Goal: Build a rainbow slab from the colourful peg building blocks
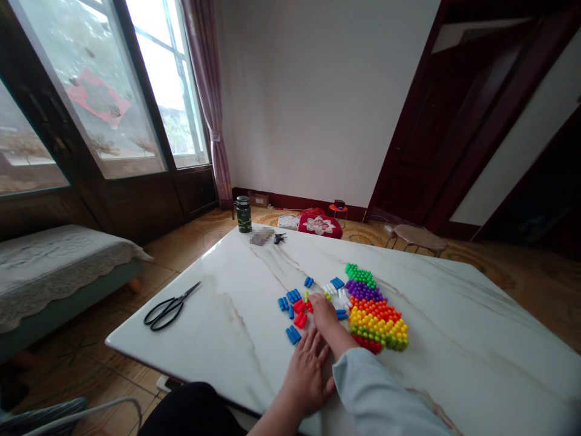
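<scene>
My left hand (308,369) lies flat on the table with its fingers apart, just short of a blue piece (293,335). My right hand (323,312), in a light blue sleeve, reaches over it into the loose small plastic pieces. Its fingers point down and look drawn together; whatever they hold is hidden. Red pieces (300,320), blue pieces (294,295) and white pieces (344,298) lie around it. A yellow-green piece (306,297) is by its fingertips. To the right, rounded pieces stand packed in colour bands: green (361,275), purple (363,290), orange (376,310), yellow (379,327) and red (367,344).
Black-handled scissors (166,310) lie on the left of the white marbled table (218,357). Toward its far corner stand a dark green bottle (244,215), a blurred-out item (262,236) and keys (279,238). A red cushioned stool (320,225) is beyond the far edge.
</scene>
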A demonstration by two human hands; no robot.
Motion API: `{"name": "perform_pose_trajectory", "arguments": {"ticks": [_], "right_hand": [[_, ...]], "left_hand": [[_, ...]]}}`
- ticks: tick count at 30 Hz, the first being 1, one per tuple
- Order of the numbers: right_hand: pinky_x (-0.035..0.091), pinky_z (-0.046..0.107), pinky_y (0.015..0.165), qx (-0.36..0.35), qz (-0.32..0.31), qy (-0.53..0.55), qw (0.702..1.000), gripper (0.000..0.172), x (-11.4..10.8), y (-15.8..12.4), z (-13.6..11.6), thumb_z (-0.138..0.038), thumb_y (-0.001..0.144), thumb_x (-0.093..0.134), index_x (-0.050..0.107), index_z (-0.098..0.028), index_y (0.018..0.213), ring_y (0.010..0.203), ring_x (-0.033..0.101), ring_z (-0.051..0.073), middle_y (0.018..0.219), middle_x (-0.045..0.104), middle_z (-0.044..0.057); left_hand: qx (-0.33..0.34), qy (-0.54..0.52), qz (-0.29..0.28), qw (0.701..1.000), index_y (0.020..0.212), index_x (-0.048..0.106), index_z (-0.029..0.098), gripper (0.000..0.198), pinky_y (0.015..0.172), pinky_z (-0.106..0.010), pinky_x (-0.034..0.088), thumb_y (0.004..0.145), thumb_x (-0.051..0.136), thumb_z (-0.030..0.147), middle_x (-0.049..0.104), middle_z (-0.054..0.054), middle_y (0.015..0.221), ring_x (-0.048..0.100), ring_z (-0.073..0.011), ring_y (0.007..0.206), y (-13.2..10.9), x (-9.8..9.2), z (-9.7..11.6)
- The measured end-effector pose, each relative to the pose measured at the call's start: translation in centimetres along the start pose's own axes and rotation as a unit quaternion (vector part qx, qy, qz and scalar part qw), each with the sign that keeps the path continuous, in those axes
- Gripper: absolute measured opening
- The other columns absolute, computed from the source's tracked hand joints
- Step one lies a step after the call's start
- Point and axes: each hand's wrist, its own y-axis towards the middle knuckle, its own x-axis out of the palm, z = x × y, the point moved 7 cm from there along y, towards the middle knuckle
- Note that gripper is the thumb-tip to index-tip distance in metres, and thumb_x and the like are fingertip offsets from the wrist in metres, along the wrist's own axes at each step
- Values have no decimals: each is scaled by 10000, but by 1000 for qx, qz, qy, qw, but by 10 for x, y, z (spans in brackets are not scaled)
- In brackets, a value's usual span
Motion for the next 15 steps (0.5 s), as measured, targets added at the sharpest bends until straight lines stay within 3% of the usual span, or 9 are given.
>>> {"name": "perform_pose_trajectory", "arguments": {"ticks": [4, 8, 11, 15], "right_hand": [[450, 275, 889, 27, -3, -32, 999, 389, -1, -2, 2, -37, 899, 331, 654, -132, 1095, 1073, 594, 216, 1134, 642, 142], [456, 293, 893, 38, 22, -36, 998, 329, 2, -9, 5, -70, 874, 454, 612, -141, 1154, 1076, 594, 231, 1183, 601, 149], [480, 285, 844, 42, 67, 23, 997, 289, 4, -18, 7, -136, 859, 530, 604, -158, 1138, 991, 627, 211, 1170, 597, 138], [493, 298, 816, 52, 146, 160, 975, 139, 1, -34, 12, -176, 841, 540, 649, -186, 927, 887, 637, 195, 988, 655, 86]], "left_hand": [[1, 4, 4, 1000, 1492, 295, 216, 682, 1173, -479, 197, 881, 450, 478, 236, -68, 1567, 203, -307, 1440, 1, -1, 0], [7, 20, 17, 1000, 1483, 319, 205, 676, 1159, -478, 231, 885, 439, 496, 329, -87, 1531, 268, -310, 1417, 2, 2, 0], [6, 43, 27, 999, 1446, 396, 190, 662, 1147, -484, 256, 880, 439, 531, 390, -108, 1496, 333, -321, 1385, 3, 6, -2], [10, 71, 46, 996, 1426, 428, 197, 672, 1146, -468, 268, 872, 449, 576, 425, -113, 1473, 372, -312, 1365, 4, 9, -3]]}}
